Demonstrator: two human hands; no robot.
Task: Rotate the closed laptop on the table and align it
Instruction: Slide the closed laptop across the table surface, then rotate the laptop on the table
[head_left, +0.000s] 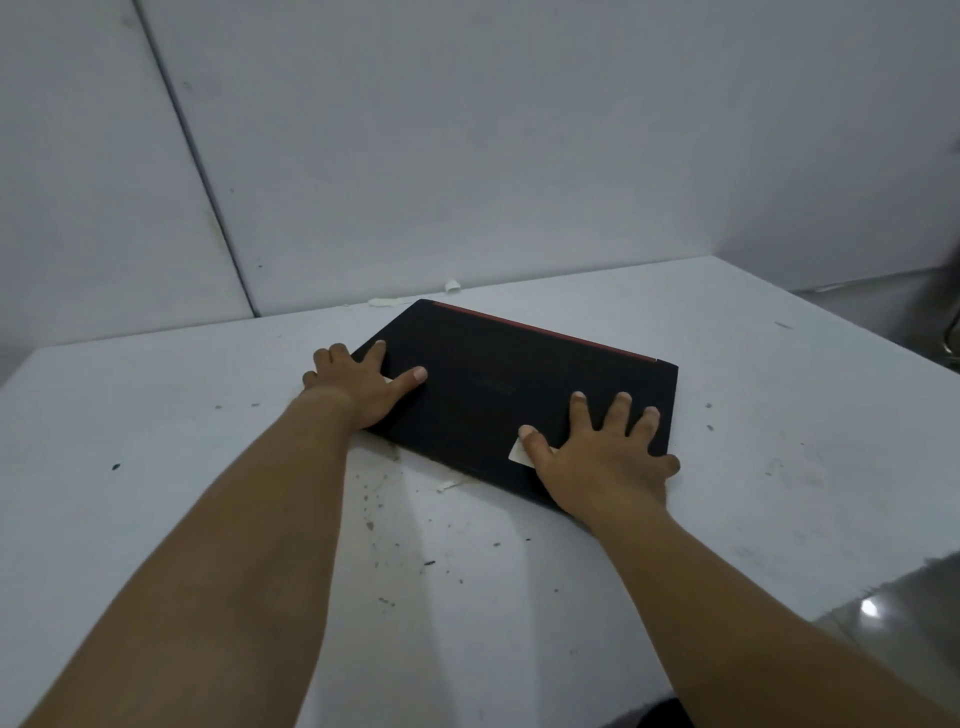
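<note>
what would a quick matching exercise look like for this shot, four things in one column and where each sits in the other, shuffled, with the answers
Things
1. left hand
2. right hand
3. red strip
4. closed laptop

Places
A. along the laptop's far edge
B. lying askew on the white table
C. spread flat on the laptop's near right corner, thumb on a pale sticker
D. on the laptop's left edge, some fingers off onto the table

Pairs: 1-D, 2-C, 3-A, 4-B
</note>
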